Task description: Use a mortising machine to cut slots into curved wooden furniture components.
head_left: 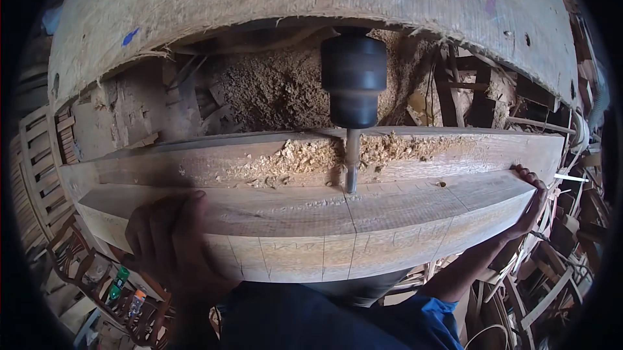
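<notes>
A thick wooden beam [285, 214] lies across in front of me, with pencil lines on its top and front faces. Above its middle hangs a black drill chuck [354, 81], whose metal bit [351, 171] reaches down to the top face by a pencil line; whether the tip has entered the wood I cannot tell. My left hand [172, 240], dark and slightly blurred, is closed over the beam's front edge left of the bit. Around the beam's far right end wraps my right hand [533, 197]. One small round hole [442, 184] shows right of the bit.
Wood shavings [292, 158] lie along an upright wooden board [493, 149] behind the beam. A large worn wooden panel [311, 0] overhangs the far side. Sawdust [279, 94] heaps beneath it. Wooden chairs [71, 246] and bottles stand lower left; scrap wood [551, 298] lies at right.
</notes>
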The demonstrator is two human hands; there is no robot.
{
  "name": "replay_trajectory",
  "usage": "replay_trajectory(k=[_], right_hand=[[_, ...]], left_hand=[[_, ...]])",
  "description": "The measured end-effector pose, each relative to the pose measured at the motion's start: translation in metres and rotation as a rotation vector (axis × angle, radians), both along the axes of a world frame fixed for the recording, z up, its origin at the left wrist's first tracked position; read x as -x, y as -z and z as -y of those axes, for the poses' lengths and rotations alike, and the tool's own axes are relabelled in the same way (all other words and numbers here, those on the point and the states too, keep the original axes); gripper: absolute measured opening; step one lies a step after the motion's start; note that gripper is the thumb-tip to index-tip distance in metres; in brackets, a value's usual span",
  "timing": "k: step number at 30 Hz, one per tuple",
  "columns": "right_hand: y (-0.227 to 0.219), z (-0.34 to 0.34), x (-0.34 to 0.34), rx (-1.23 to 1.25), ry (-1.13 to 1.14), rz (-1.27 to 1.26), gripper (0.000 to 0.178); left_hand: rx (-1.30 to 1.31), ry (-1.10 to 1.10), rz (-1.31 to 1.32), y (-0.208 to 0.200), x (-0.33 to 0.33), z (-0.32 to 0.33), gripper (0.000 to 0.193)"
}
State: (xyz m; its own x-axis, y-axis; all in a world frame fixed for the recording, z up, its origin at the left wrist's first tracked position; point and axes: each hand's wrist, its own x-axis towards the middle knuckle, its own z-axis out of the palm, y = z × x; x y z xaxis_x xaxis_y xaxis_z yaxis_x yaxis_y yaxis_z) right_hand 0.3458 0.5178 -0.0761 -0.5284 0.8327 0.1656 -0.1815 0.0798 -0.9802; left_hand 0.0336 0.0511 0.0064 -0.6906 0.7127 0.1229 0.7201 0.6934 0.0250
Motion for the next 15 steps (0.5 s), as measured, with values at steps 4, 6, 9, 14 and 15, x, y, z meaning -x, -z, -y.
replay_trajectory(k=[4,6,9,14,15], right_hand=[[-0.0033,-0.0045,-0.0046,0.012,-0.008,0.023,0.046],[-0.0037,-0.0063,-0.0072,-0.047,-0.002,0.062,0.049],[-0.0036,-0.0086,-0.0103,-0.226,-0.014,0.149,0.055],[-0.0013,-0.0079,-0.0102,-0.317,0.029,0.164,0.057],[-0.0012,-0.0069,-0.0099,-0.334,0.045,0.181,0.057]], left_hand=[[0.024,0.004,0.020,-0.0032,0.0002,0.0025,0.040],[0.025,0.001,0.010,-0.0027,0.0003,0.0039,0.040],[0.043,-0.006,-0.010,-0.0002,0.0005,0.0052,0.040],[0.021,-0.014,-0.002,0.0009,0.0011,0.0059,0.044],[0.018,-0.012,-0.008,0.0005,0.0010,0.0056,0.044]])
